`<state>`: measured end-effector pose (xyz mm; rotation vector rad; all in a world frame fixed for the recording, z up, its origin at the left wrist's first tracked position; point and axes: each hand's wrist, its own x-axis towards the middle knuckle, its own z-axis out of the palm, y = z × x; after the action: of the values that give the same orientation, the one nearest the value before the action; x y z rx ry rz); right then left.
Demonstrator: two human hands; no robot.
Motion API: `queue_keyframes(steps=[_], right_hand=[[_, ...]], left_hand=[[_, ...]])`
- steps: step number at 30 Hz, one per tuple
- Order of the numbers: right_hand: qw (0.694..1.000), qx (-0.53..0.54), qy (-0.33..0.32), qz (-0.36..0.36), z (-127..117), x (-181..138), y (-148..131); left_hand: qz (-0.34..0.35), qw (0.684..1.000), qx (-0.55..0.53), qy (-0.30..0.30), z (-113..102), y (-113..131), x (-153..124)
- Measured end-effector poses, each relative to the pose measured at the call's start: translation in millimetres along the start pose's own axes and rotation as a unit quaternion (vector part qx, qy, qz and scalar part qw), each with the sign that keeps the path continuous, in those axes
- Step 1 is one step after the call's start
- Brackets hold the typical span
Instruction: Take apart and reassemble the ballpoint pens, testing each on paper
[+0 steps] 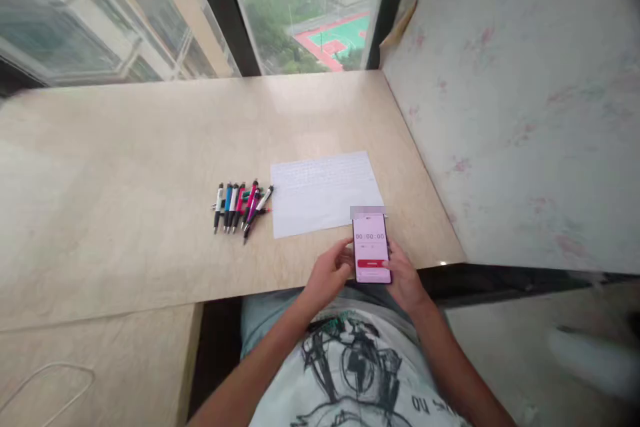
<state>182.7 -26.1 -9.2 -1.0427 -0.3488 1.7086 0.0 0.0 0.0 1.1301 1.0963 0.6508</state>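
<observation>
A smartphone (371, 248) with a lit timer screen showing zeros and a red button is held over the near edge of the beige table (125, 167). My left hand (327, 278) curls around its left side. My right hand (404, 280) grips its right side and lower end. Just beyond the phone lies a white sheet of paper (323, 190) with faint print. To the left of the sheet, several pens (241, 205) with coloured barrels lie side by side in a loose row.
A window behind the table looks down on buildings and a sports court (335, 40). A pale wall (520, 100) borders the table's right side. A white cable (47, 387) lies on the lower surface at the bottom left.
</observation>
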Motion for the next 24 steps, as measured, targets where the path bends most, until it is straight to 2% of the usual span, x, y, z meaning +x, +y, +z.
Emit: queue_keyframes(steps=[6,24], right_hand=[[1.0,-0.007,-0.001,-0.003,6.1,-3.8,-4.2],[1.0,-0.01,0.005,0.001,4.8,-7.0,-5.2]], left_hand=[[0.001,1.0,-0.007,-0.004,1.4,1.3,0.1],[0.007,0.999,-0.035,-0.011,4.2,2.0,-0.6]])
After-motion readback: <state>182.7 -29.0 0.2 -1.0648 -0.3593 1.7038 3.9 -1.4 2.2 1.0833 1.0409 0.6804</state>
